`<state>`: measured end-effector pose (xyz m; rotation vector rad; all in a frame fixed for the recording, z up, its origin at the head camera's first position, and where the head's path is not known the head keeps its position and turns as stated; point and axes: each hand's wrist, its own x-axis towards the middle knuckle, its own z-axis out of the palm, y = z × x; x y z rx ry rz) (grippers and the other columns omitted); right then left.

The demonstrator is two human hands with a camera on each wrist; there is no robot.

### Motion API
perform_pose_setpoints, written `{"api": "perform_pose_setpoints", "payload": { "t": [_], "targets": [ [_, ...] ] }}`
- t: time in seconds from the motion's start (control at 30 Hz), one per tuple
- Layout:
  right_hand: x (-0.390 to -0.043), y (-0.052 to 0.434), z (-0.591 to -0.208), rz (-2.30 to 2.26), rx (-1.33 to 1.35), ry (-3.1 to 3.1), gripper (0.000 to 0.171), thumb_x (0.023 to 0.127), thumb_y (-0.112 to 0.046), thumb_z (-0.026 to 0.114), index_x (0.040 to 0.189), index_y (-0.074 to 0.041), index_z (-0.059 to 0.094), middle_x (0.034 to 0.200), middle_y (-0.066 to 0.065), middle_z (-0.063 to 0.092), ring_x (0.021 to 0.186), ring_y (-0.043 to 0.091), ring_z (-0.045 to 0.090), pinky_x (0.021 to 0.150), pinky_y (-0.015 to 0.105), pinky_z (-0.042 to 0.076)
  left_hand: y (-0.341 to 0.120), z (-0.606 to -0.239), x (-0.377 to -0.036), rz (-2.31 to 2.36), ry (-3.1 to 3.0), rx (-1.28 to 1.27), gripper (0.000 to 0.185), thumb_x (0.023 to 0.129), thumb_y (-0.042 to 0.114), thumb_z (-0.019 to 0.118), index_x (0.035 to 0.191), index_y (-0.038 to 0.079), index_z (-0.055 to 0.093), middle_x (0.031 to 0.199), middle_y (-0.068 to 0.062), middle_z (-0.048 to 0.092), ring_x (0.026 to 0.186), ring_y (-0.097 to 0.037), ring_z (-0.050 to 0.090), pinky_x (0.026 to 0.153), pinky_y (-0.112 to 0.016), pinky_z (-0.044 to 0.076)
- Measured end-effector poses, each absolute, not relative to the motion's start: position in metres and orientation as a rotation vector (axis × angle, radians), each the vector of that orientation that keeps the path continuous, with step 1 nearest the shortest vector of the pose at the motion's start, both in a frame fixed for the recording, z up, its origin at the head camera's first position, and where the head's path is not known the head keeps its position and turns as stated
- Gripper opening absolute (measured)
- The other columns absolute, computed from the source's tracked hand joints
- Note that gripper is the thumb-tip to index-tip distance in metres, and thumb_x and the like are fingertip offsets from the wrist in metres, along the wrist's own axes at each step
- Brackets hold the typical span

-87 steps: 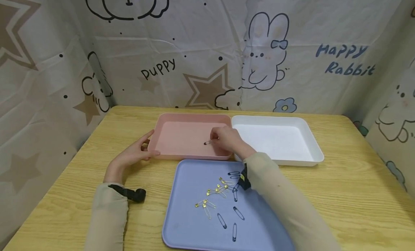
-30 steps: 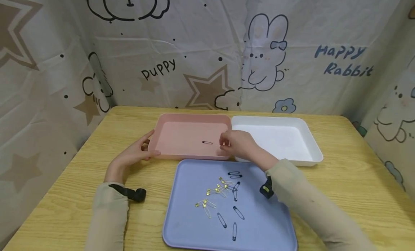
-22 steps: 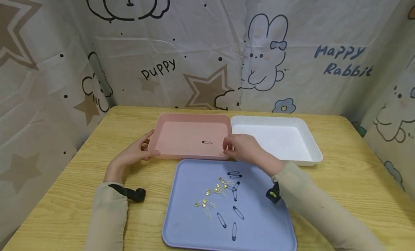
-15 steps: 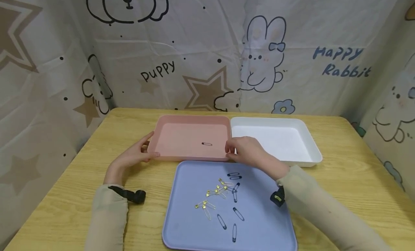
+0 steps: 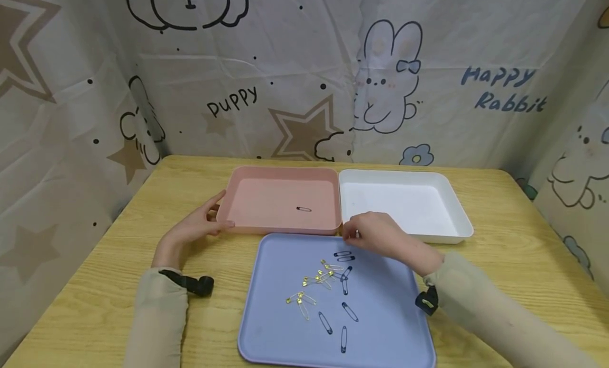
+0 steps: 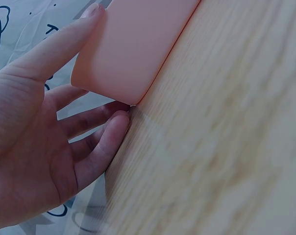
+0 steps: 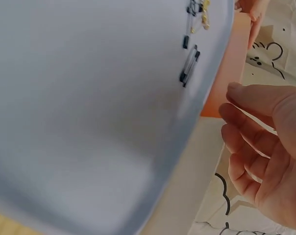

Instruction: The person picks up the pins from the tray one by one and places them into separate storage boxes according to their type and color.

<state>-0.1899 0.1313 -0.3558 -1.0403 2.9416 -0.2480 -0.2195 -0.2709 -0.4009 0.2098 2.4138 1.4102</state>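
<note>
My left hand (image 5: 195, 225) holds the near left corner of the pink tray (image 5: 266, 228), thumb at its front side and fingers at its left end. In the left wrist view the thumb (image 6: 64, 44) lies on the pink wall and the fingers bend beside the corner. One black safety pin (image 5: 304, 209) lies inside the pink tray. My right hand (image 5: 380, 235) hovers over the far edge of the blue tray (image 5: 280, 341), by the white tray's near left corner, fingers loosely bent and holding nothing. Nearest to it are two black safety pins (image 5: 343, 256).
Several gold safety pins (image 5: 317, 279) lie in clusters on the blue tray, with more black safety pins (image 5: 350, 312) around them. The white tray (image 5: 404, 199) stands right beside the pink one. A printed cloth (image 5: 190, 125) hangs behind the wooden table (image 5: 104, 283).
My right hand has let go of a black safety pin in the pink tray. It has since drawn back to the right and nearer, over the blue tray's edge. The left hand stays put.
</note>
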Motion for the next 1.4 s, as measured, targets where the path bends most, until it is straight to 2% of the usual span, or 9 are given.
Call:
{"api": "perform_pose_setpoints", "payload": {
  "t": [0.3, 0.6, 1.2, 1.4],
  "targets": [
    [-0.181, 0.132, -0.366, -0.154, -1.089, 2.913, 0.005, 0.076, -0.020, 0.072, 0.081, -0.018, 0.072, 0.074, -0.008, 0.065, 0.064, 0.004, 0.054, 0.060, 0.022, 0.046, -0.271, -0.402, -0.220, 1.402, 2.423, 0.216, 0.091, 0.080, 0.029, 0.069, 0.147, 0.026, 0.007, 0.127, -0.019, 0.036, 0.096, -0.026, 0.045, 0.074, -0.030, 0.045],
    [-0.178, 0.130, -0.375, -0.084, -1.189, 2.929, 0.010, 0.076, -0.018, 0.072, 0.085, -0.016, 0.074, 0.081, -0.005, 0.068, 0.071, 0.009, 0.062, 0.060, 0.026, 0.049, -0.272, -0.402, -0.220, 1.405, 2.424, 0.215, 0.091, 0.080, 0.029, 0.069, 0.147, 0.026, 0.007, 0.126, -0.019, 0.036, 0.095, -0.026, 0.045, 0.073, -0.030, 0.045],
    [-0.176, 0.126, -0.379, -0.049, -1.192, 2.958, 0.004, 0.076, -0.016, 0.070, 0.076, -0.019, 0.072, 0.073, -0.007, 0.063, 0.061, 0.005, 0.055, 0.054, 0.022, 0.044, -0.272, -0.403, -0.221, 1.402, 2.430, 0.218, 0.091, 0.080, 0.030, 0.068, 0.147, 0.027, 0.006, 0.128, -0.018, 0.033, 0.096, -0.025, 0.045, 0.073, -0.029, 0.045],
    [-0.177, 0.124, -0.380, -0.044, -1.200, 2.978, 0.005, 0.076, -0.016, 0.070, 0.072, -0.018, 0.068, 0.069, -0.008, 0.059, 0.054, 0.004, 0.046, 0.049, 0.020, 0.039, -0.271, -0.402, -0.221, 1.405, 2.429, 0.214, 0.092, 0.080, 0.029, 0.069, 0.147, 0.026, 0.007, 0.127, -0.018, 0.034, 0.096, -0.025, 0.045, 0.073, -0.029, 0.045]
  ]
}}
